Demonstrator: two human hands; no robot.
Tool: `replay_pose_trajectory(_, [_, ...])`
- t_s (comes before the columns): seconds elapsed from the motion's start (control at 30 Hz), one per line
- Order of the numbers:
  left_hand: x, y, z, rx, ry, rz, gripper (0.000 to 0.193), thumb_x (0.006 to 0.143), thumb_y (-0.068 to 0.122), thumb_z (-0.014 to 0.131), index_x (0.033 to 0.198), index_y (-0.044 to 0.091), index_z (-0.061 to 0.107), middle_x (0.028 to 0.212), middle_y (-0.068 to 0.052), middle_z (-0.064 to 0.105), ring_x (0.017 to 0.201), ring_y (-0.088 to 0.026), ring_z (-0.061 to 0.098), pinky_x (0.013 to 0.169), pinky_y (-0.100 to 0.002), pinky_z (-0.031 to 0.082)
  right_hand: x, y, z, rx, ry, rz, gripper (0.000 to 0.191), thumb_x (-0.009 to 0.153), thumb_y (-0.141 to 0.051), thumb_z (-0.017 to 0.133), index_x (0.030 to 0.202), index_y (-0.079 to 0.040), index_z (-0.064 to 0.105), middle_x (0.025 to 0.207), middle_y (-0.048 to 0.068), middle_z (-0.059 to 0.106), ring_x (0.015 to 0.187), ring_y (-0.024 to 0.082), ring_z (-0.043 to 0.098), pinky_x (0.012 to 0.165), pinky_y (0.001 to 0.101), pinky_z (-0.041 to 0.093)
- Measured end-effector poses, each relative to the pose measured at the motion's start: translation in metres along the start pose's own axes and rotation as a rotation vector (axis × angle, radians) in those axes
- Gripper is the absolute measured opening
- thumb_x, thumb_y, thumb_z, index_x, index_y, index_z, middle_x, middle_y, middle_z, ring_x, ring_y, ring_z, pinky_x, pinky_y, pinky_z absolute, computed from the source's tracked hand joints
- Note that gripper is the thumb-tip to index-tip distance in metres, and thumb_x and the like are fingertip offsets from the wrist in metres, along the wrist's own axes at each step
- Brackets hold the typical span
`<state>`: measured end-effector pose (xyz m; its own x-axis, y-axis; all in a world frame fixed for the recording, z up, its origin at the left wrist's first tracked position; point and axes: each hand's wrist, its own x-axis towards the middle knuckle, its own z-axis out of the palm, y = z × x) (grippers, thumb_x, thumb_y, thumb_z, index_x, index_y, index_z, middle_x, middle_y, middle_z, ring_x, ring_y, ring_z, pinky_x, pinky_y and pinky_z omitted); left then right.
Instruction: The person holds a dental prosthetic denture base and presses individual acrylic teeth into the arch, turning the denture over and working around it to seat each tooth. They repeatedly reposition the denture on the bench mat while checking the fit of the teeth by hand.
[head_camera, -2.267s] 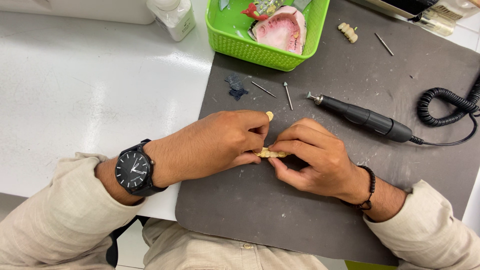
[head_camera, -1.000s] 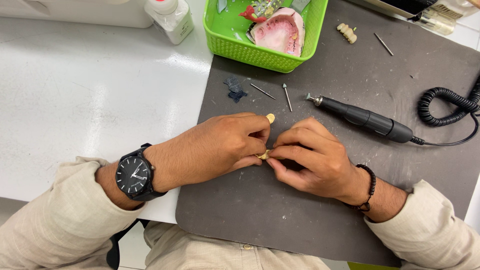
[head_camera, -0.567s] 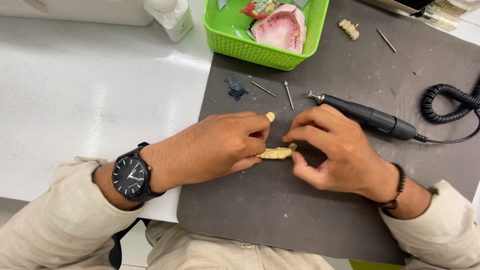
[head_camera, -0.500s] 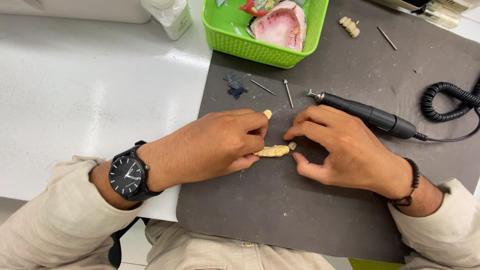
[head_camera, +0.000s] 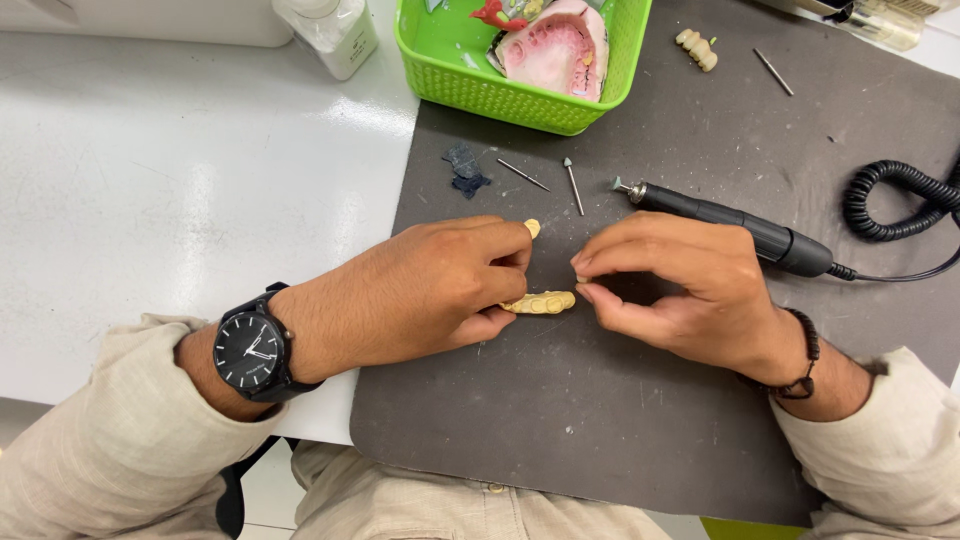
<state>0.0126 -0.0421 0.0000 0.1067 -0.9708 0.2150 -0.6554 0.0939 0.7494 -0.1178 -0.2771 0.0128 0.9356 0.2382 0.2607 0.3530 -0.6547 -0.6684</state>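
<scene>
My left hand (head_camera: 430, 290) pinches a small cream row of model teeth (head_camera: 540, 302) just above the dark grey mat (head_camera: 600, 400). A black wristwatch (head_camera: 255, 350) sits on that wrist. My right hand (head_camera: 670, 290) hovers just right of the teeth piece, thumb and forefinger curled close together at its tip; nothing shows between them. A tiny cream tooth piece (head_camera: 533, 228) lies beside my left forefinger.
A black rotary handpiece (head_camera: 740, 230) with coiled cord (head_camera: 890, 200) lies behind my right hand. Loose burs (head_camera: 572, 185) and dark scraps (head_camera: 465, 170) lie on the mat. A green basket (head_camera: 480, 80) holds a pink denture cast (head_camera: 555, 50). Another tooth row (head_camera: 697, 48) and a white bottle (head_camera: 330, 30) sit farther back.
My right hand, which gripped the teeth piece together with the left, has let go and drawn slightly to the right. The left hand keeps holding the piece.
</scene>
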Motion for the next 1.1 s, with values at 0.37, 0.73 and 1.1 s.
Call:
replay_pose_trajectory(0.37, [-0.001, -0.001, 0.000, -0.026, -0.004, -0.003, 0.017, 0.081, 0.008, 0.078, 0.079, 0.001, 0.063, 0.094, -0.008, 0.056, 0.086, -0.024, 0.063, 0.075, -0.037, 0.054, -0.009, 0.001, 0.003, 0.329, -0.033, 0.174, 0.020, 0.082, 0.006, 0.079, 0.100, 0.000, 0.075, 0.105, 0.011, 0.076, 0.093, 0.014, 0.076, 0.075, 0.0230, 0.064])
replay_pose_trajectory(0.73, [-0.001, -0.001, 0.000, -0.026, -0.010, -0.028, 0.016, 0.082, 0.008, 0.077, 0.079, 0.000, 0.063, 0.093, -0.007, 0.056, 0.085, -0.024, 0.063, 0.074, -0.037, 0.054, -0.007, 0.005, 0.016, 0.210, 0.003, 0.212, 0.021, 0.081, 0.000, 0.084, 0.100, -0.001, 0.075, 0.098, 0.008, 0.079, 0.080, 0.010, 0.075, 0.065, 0.0196, 0.057])
replay_pose_trajectory(1.1, [-0.001, -0.001, 0.001, -0.016, -0.012, -0.034, 0.017, 0.082, 0.009, 0.078, 0.080, 0.000, 0.064, 0.093, -0.007, 0.057, 0.085, -0.024, 0.063, 0.073, -0.038, 0.053, -0.010, 0.009, 0.016, 0.289, 0.001, 0.257, 0.020, 0.082, 0.003, 0.083, 0.100, 0.000, 0.075, 0.098, 0.008, 0.075, 0.083, 0.010, 0.072, 0.067, 0.0205, 0.059])
